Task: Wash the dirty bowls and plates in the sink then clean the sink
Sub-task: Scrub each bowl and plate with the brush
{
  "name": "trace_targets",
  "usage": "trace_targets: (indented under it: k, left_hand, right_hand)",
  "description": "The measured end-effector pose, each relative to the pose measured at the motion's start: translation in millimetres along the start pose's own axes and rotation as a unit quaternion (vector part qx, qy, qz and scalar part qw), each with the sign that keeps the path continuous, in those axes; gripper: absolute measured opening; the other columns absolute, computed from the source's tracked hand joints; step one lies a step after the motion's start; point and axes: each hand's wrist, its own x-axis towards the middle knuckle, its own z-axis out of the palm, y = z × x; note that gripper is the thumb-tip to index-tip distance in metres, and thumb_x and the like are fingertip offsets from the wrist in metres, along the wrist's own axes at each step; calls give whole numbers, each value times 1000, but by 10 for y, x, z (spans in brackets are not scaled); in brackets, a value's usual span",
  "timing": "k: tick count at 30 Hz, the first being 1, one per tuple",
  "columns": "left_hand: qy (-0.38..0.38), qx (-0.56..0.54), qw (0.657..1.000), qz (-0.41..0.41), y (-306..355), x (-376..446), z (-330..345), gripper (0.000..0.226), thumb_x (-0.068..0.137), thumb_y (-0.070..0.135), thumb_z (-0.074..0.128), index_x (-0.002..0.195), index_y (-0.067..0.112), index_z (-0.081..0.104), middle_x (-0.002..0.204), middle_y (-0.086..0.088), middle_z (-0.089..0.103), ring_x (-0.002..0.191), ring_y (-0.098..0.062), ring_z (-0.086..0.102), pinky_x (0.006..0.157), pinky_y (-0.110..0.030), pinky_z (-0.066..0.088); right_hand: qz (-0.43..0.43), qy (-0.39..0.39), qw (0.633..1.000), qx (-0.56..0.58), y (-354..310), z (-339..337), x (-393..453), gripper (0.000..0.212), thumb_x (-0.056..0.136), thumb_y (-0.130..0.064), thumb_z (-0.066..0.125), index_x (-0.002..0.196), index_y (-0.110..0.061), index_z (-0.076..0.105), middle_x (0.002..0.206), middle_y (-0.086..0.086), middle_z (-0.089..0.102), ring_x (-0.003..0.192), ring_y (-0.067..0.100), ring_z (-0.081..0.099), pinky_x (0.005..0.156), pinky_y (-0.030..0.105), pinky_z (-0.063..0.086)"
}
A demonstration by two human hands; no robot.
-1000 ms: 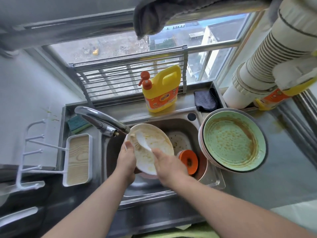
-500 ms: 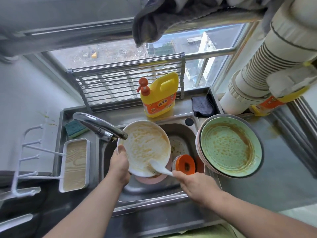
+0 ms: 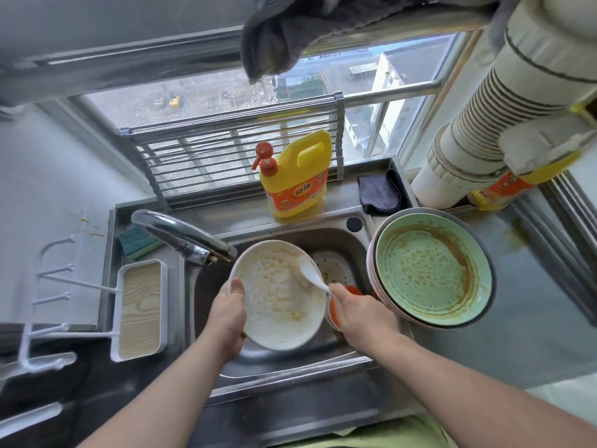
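A white plate [image 3: 277, 302] smeared with yellow-brown sauce is tilted over the steel sink [image 3: 290, 367], just below the tap [image 3: 184, 234]. My left hand [image 3: 227, 318] grips its left rim. My right hand [image 3: 361, 313] holds a white spoon [image 3: 311, 274] whose bowl rests on the plate's upper right. An orange bowl [image 3: 334, 313] sits in the sink, mostly hidden behind my right hand. A stack of dirty plates, a green one [image 3: 429, 270] on top, rests at the sink's right edge.
A yellow detergent bottle [image 3: 297, 176] stands behind the sink, a dark cloth [image 3: 378, 194] to its right. A green sponge [image 3: 139, 242] and a white rack [image 3: 140, 312] are at the left. A white ribbed duct [image 3: 504, 124] rises at the right.
My right hand came back up with the spoon from the plate's lower edge to its upper right. The plate has tipped a little lower and right under the tap.
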Motion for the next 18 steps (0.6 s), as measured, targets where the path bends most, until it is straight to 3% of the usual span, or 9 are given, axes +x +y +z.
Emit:
trace_targets:
  k: [3,5,8,10,13,15,18]
  left_hand:
    - [-13,-13,998,-53,3,-133,206,35,113,51,26,126,34,54,116,-8,72,101,-33,73,74,-54,63]
    - [3,-54,995,-79,63,-130,226,38,112,56,24,129,34,50,114,-9,70,98,-36,72,68,-54,62]
    - [37,-73,994,-77,94,-28,32,42,111,59,22,138,37,45,119,-9,67,99,-34,69,69,-50,60]
    - [43,-45,997,-52,34,16,-112,43,112,54,25,141,32,47,122,-8,68,103,-31,69,74,-44,59]
    - [39,7,998,-46,-39,-87,-91,41,114,48,28,139,27,52,121,-10,70,103,-32,70,76,-46,60]
    - [30,13,997,-66,-66,-141,14,40,114,48,28,134,27,55,116,-10,71,101,-35,71,77,-54,62]
    - [40,-24,995,-83,5,-104,33,42,113,53,28,134,28,54,119,-14,70,101,-38,72,71,-56,63]
  right_hand:
    - [-14,-20,996,91,-516,114,97,34,109,-38,22,142,-46,30,105,11,68,97,38,67,76,44,52]
    - [-69,-45,989,126,-734,259,-132,26,109,-38,27,134,-40,35,107,15,70,98,41,66,80,48,54]
    - [-103,-72,985,115,-548,301,-552,26,110,-43,29,135,-41,36,99,19,71,93,46,64,74,48,51]
    - [-59,-86,992,68,-200,247,-527,29,110,-41,29,138,-44,33,98,15,72,90,44,66,75,48,55]
    - [21,-40,998,33,-7,117,-153,29,106,-27,33,131,-41,35,99,13,70,88,40,68,76,49,57]
    - [1,-31,999,42,-311,80,9,35,104,-22,32,134,-40,34,103,15,69,93,41,67,77,49,55]
    - [-80,-67,990,100,-785,250,-199,25,108,-36,29,132,-39,35,107,19,69,97,44,65,83,52,55]
